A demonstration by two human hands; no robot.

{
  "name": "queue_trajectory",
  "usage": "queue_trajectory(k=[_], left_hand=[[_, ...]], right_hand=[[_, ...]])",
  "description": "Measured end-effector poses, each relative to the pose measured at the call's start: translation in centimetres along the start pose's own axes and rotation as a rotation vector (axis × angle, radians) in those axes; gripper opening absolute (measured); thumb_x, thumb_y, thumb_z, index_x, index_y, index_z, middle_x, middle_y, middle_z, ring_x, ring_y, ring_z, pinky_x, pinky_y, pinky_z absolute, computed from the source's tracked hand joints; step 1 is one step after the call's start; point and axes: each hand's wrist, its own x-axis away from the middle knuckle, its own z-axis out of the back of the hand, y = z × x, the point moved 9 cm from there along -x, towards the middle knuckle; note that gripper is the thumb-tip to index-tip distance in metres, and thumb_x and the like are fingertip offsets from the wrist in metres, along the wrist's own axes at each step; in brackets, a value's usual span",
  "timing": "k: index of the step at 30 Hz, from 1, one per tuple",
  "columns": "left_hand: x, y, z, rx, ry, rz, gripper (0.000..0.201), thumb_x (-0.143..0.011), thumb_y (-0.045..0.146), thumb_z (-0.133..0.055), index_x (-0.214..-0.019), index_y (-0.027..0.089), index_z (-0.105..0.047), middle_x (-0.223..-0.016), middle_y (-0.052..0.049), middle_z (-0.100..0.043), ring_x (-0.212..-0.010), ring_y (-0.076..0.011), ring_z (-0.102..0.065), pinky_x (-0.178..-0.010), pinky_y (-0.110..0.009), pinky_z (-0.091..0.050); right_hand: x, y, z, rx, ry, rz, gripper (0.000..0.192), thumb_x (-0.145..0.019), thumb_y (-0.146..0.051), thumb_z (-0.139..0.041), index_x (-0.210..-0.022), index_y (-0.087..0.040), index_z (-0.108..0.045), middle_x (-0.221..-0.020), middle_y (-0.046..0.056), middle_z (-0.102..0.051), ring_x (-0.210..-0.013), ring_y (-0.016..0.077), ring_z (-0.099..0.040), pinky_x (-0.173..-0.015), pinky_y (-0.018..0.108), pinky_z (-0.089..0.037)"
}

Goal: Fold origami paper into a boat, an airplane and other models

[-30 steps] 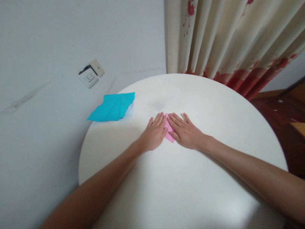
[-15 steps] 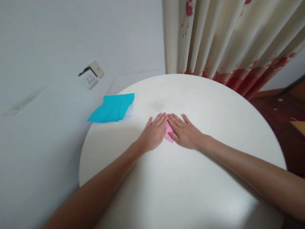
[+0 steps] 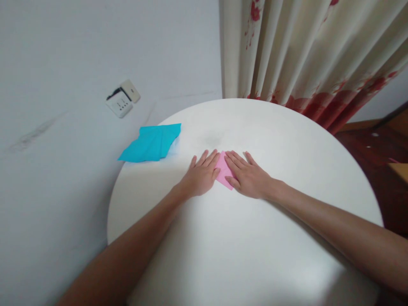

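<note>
1. One round white table (image 3: 255,255) fills most of the view, with a pale wall (image 3: 79,51) to its left and behind it.
2. Cream curtain (image 3: 306,51) with red flowers hangs behind the far edge of the table, its red hem reaching down at the right.
3. Dark brown floor (image 3: 376,153) shows past the right edge of the table.
4. Blue paper (image 3: 151,143), folded, lies on the far left rim of the table, partly overhanging the edge, well apart from both hands.
5. Right hand (image 3: 250,178) lies flat, palm down, near the middle of the table. Its fingers (image 3: 234,160) are slightly spread and pointed up and left, and they press on the right part of the pink paper (image 3: 223,170).
6. Left hand (image 3: 199,176) also lies flat, palm down, just beside the right hand. Its fingers (image 3: 207,158) are loosely spread and pointed up and right, and the finger nearest the right hand touches the left edge of the pink paper.
7. Pink paper lies flat on the table between the two hands, a narrow folded strip showing in the gap, with the rest hidden under the right hand.
8. White wall socket (image 3: 121,102), with a small switch plate beside it, sits on the wall above the blue paper.
</note>
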Motion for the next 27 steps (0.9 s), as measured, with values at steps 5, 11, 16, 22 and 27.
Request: queue_trajectory(k=[5,11,16,22,27], left_hand=[[-0.3,-1.9,1.3,0.052,0.125,0.159,0.054,-0.103,0.023,-0.027,-0.155,0.008,-0.034,-0.164,-0.016,-0.03,-0.153,-0.0315,-0.026,-0.119,-0.063,-0.028],[-0.3,1.7,1.8,0.092,0.148,-0.097,0.054,-0.104,0.021,-0.023,-0.156,0.008,-0.03,-0.165,-0.015,-0.029,-0.155,-0.0238,-0.021,-0.125,-0.05,-0.022],[-0.1,2.3,0.3,0.014,0.065,-0.128,0.057,-0.106,0.032,-0.021,-0.16,0.011,-0.022,-0.167,-0.012,-0.022,-0.156,-0.0244,-0.018,-0.125,-0.051,-0.018],[-0.3,1.4,0.5,-0.012,0.066,-0.074,0.057,-0.106,0.037,-0.023,-0.159,0.017,-0.027,-0.167,-0.007,-0.024,-0.155,-0.0282,-0.019,-0.124,-0.056,-0.02],[-0.6,-0.1,0.0,0.001,0.06,-0.007,0.058,-0.106,0.041,-0.024,-0.16,0.02,-0.026,-0.167,-0.007,-0.025,-0.155,-0.0314,-0.019,-0.121,-0.061,-0.024]], right_hand=[[0.0,-0.1,0.0,-0.002,-0.006,0.012,0.07,-0.105,-0.047,-0.026,-0.159,-0.003,-0.021,-0.166,0.018,-0.014,-0.156,0.0296,-0.013,-0.124,0.06,-0.009],[0.1,-0.8,-0.1,-0.04,0.001,0.097,0.074,-0.105,-0.051,-0.026,-0.16,-0.003,-0.017,-0.166,0.019,-0.017,-0.155,0.0286,-0.014,-0.125,0.057,-0.008],[0.2,-0.7,0.1,-0.021,0.042,0.05,0.076,-0.105,-0.051,-0.027,-0.159,0.001,-0.02,-0.165,0.023,-0.018,-0.155,0.0309,-0.012,-0.126,0.054,-0.01],[0.2,-0.8,0.0,-0.003,0.027,0.034,0.077,-0.104,-0.052,-0.026,-0.158,0.003,-0.019,-0.165,0.023,-0.017,-0.155,0.0316,-0.012,-0.126,0.055,-0.011],[0.2,-0.7,0.1,-0.008,0.036,0.035,0.074,-0.104,-0.051,-0.027,-0.159,-0.001,-0.023,-0.165,0.022,-0.019,-0.155,0.0309,-0.013,-0.125,0.056,-0.012]])
